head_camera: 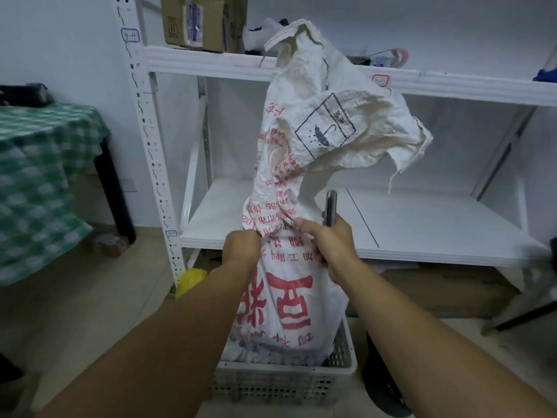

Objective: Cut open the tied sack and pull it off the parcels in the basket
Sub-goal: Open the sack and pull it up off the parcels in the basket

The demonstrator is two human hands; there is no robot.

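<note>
A white woven sack (304, 152) with red print stands upside down in a grey perforated basket (286, 381) on the floor. Its loose upper part rises and flops to the right. My left hand (241, 248) clutches a bunch of the sack's fabric at mid-height. My right hand (328, 239) grips the fabric beside it and also holds a dark folded cutter (331, 206) that sticks upward. The parcels are hidden inside the sack; only a dark bit shows at the sack's lower rim.
A white metal shelf rack (422, 224) stands right behind the basket, with a cardboard box (199, 19) on its top shelf. A table with a green checked cloth (39, 182) is at left. A yellow bag (190, 279) lies by the rack's post.
</note>
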